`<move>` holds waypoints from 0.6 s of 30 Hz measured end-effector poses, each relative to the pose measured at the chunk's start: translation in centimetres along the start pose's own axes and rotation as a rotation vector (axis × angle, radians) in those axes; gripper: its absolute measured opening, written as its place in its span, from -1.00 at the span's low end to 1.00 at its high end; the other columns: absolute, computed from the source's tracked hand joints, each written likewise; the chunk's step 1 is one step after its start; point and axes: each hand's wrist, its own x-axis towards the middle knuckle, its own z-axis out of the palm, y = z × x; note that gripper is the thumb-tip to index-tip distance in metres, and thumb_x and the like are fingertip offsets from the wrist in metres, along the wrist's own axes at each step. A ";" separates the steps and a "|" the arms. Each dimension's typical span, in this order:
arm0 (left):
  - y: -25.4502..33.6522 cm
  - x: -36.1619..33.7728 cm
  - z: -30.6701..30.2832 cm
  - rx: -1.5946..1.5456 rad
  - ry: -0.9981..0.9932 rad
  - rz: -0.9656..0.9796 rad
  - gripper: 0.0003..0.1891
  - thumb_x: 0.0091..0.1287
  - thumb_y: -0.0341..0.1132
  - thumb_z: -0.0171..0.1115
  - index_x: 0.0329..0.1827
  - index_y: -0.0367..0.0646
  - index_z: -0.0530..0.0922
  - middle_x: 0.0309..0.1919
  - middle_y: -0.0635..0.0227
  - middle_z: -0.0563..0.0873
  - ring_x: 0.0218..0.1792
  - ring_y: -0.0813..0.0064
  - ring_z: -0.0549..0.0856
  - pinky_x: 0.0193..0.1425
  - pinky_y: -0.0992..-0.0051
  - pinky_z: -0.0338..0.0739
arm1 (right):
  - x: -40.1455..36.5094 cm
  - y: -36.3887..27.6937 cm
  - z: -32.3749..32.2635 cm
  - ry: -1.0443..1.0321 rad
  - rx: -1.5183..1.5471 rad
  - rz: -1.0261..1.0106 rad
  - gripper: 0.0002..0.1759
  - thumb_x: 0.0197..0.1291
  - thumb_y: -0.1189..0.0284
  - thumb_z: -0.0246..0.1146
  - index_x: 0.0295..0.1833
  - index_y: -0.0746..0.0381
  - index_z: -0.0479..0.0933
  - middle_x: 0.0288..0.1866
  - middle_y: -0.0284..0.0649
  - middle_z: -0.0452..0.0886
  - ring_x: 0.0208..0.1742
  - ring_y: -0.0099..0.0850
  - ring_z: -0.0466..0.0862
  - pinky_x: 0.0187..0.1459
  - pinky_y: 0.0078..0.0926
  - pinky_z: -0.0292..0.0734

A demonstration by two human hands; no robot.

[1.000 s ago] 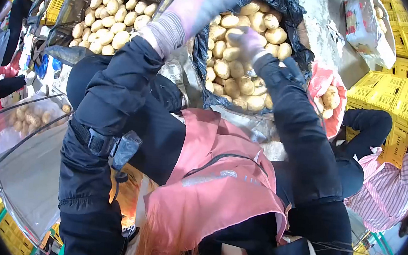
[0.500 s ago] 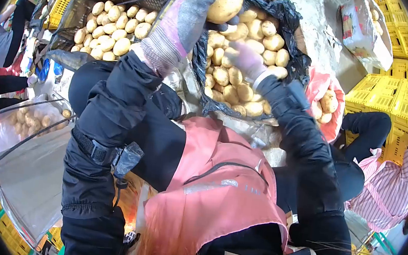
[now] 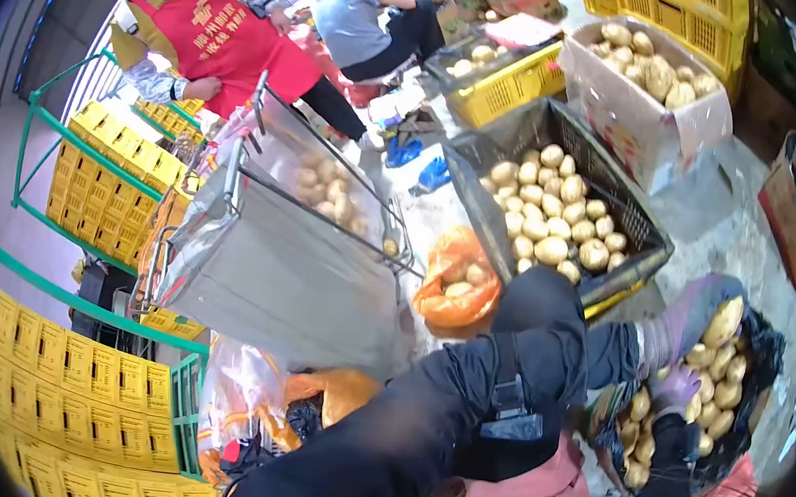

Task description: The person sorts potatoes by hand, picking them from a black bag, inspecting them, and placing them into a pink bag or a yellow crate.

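Observation:
My left hand [image 3: 699,309], in a grey and purple glove, grips a large potato [image 3: 724,322] above the upper end of a box lined with black plastic [image 3: 763,360]. My right hand [image 3: 675,386], in a purple glove, reaches in among the potatoes [image 3: 721,394] of that box; its fingers are curled, and what they hold is too small to make out. A black crate [image 3: 639,216] with many potatoes stands to the left of the lined box. Beside my right forearm lies a pink bag [image 3: 732,487] with potatoes.
A white carton [image 3: 588,99] of potatoes stands behind the crate. An orange bag [image 3: 445,307] and a metal-framed grey cart [image 3: 289,271] are left of the crate. Two people, one in a red apron [image 3: 221,41], one crouching [image 3: 352,25], are farther back. Yellow crates [image 3: 78,390] are stacked left.
The view has swung to the left, so the lined box and both hands now appear at the right. My left hand still holds a potato; my right hand remains over the potatoes.

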 end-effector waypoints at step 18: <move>-2.3 -1.1 -4.2 0.675 -0.361 0.350 -0.69 0.46 -0.33 0.03 0.13 -0.27 0.61 0.03 0.26 0.68 0.08 0.42 0.65 0.27 0.42 0.49 | -12.5 1.9 -13.5 -0.062 1.964 -0.047 -0.37 0.39 0.41 0.23 0.48 0.33 0.20 0.32 -0.16 0.44 0.30 -0.35 0.48 0.34 -0.40 0.42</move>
